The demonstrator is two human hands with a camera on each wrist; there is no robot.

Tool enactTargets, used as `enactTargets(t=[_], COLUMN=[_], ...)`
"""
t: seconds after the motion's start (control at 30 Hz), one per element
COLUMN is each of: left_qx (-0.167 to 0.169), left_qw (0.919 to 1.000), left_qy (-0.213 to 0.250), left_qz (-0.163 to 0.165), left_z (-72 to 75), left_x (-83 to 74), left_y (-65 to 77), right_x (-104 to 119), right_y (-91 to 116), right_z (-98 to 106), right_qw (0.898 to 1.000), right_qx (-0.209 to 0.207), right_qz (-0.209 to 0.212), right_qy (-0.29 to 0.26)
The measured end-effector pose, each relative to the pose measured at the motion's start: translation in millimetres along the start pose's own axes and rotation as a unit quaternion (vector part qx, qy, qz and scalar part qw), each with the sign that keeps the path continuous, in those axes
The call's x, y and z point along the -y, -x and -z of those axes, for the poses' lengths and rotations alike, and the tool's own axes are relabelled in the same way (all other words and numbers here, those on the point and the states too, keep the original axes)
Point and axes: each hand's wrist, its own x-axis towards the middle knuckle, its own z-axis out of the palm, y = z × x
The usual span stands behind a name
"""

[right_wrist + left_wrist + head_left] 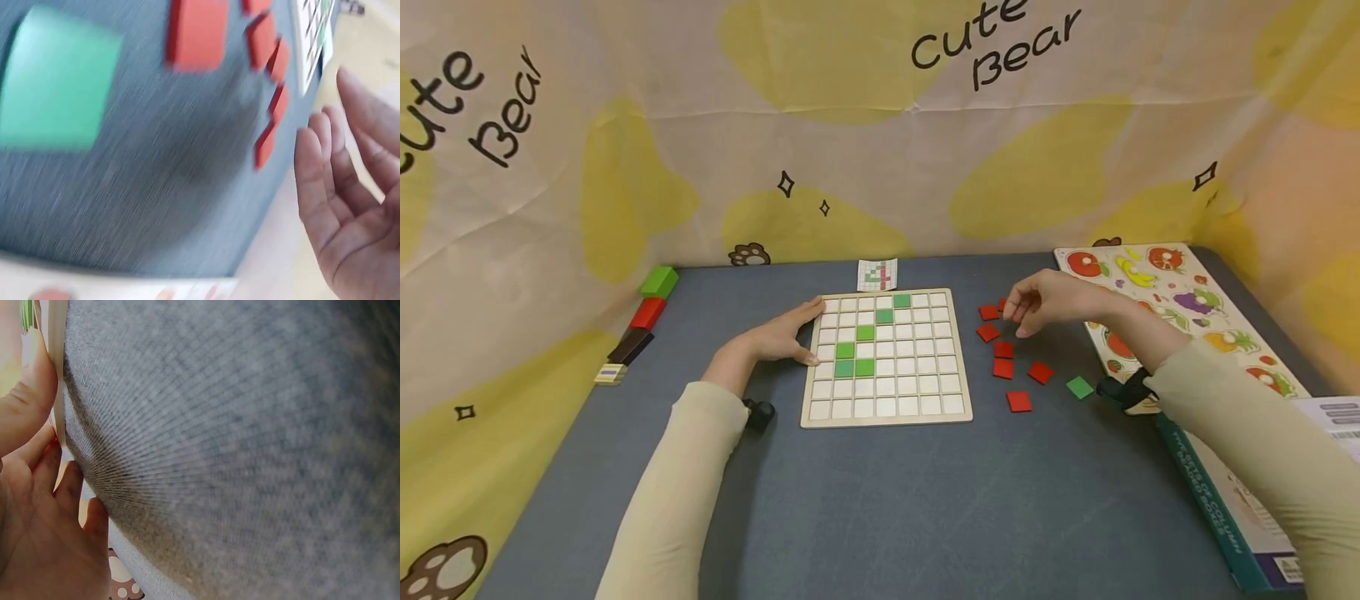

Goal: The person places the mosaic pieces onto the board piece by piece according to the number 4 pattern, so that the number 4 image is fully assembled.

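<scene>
A wooden grid board (887, 424) with white squares lies mid-table, several green tiles (865, 367) set in its cells in a stepped pattern. My left hand (778, 333) touches the board's left edge, thumb and fingers spread along it; the left wrist view shows the thumb and fingertips at the rim. To the board's right, my right hand (1048, 302) hovers by the far end of several scattered red tiles (1003, 368). Its fingers (314, 181) are loosely bent, and nothing shows between them and the thumb. A single green tile (59, 81) lies nearest that wrist.
Behind the board stands a small pattern card (877, 275) with green and red squares. A fruit picture board (1213, 321) and a teal-edged box (1206, 500) take up the right side. Green, red, black and cream blocks (647, 313) line the left edge. A printed curtain (850, 142) hangs behind.
</scene>
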Motion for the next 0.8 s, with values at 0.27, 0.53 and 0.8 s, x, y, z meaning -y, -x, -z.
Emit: enactTargets(t=[0.27, 0.53, 0.8], left_qx=[0.000, -0.003, -0.005], left_qw=[1.0000, 1.0000, 0.9999], left_qy=[0.002, 0.000, 0.009], left_qz=[-0.001, -0.001, -0.007], left_z=[-0.5, -1.3, -1.1], left_x=[1.1, 2.6, 3.7], left_y=[0.4, 0.7, 1.3], right_x=[-27, -37, -41], right_y=[11, 17, 19], right_z=[12, 14, 13], right_qw=[0.996, 0.986, 0.974], right_qx=[0.080, 0.165, 0.223], right_qz=[-0.022, -0.026, -0.041], right_qy=[-0.025, -0.006, 0.024])
